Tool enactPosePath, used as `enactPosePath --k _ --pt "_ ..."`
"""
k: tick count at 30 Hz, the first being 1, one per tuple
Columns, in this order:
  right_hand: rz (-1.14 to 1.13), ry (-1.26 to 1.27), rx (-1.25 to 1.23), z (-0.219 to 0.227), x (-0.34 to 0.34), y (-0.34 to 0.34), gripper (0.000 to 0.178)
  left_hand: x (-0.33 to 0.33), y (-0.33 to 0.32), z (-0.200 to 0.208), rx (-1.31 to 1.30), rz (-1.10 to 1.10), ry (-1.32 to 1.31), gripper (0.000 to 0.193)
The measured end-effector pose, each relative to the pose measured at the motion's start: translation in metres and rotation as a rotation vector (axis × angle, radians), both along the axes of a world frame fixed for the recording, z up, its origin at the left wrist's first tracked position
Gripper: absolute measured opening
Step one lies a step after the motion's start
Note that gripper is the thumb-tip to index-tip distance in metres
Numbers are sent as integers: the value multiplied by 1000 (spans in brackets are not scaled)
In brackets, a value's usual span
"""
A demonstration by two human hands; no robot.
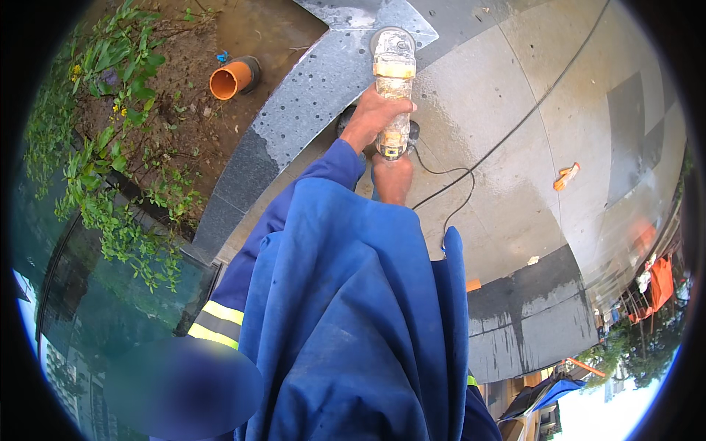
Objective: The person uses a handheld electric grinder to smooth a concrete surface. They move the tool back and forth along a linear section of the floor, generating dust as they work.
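A dusty, pale angle grinder (395,70) with yellow bands lies pointed away from me. Its round head rests over the grey stone coping (312,92), near a mitred corner. My left hand (376,116) wraps round the middle of its body, thumb across the top. Behind it, my right hand (393,178) is closed at the rear end of the tool; its fingers are mostly hidden under the tool. A thin black cord (450,172) runs from near the rear end toward the right. The disc itself is mostly hidden beneath the head.
Left of the coping, a planting bed (195,140) holds wet soil, leafy plants (110,162) and an orange pipe (231,80). A long black cable (540,103) crosses the wet paving (500,184). An orange-and-white glove (566,176) lies there. My blue apron (346,316) hangs below.
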State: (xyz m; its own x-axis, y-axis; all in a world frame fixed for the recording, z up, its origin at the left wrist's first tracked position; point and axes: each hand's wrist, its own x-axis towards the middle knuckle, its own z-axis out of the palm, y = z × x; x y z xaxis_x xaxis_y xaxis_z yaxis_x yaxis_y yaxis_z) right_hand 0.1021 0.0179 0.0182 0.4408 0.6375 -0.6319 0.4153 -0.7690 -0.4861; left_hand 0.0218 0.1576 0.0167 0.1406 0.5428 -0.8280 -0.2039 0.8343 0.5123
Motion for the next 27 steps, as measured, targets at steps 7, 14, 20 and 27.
enactPosePath --k 7,14,20,27 --pt "-101 20 39 12 -1 1 32 15 -7 -3 127 19 -17 55" --pt "3 -11 -35 3 3 -5 31 5 -7 0 25 31 -24 56" --pt "-135 42 59 -2 10 -9 28 25 -5 -11 82 -34 -26 55" --pt "-42 -1 29 -6 17 -6 29 24 -1 -1 31 1 -15 54"
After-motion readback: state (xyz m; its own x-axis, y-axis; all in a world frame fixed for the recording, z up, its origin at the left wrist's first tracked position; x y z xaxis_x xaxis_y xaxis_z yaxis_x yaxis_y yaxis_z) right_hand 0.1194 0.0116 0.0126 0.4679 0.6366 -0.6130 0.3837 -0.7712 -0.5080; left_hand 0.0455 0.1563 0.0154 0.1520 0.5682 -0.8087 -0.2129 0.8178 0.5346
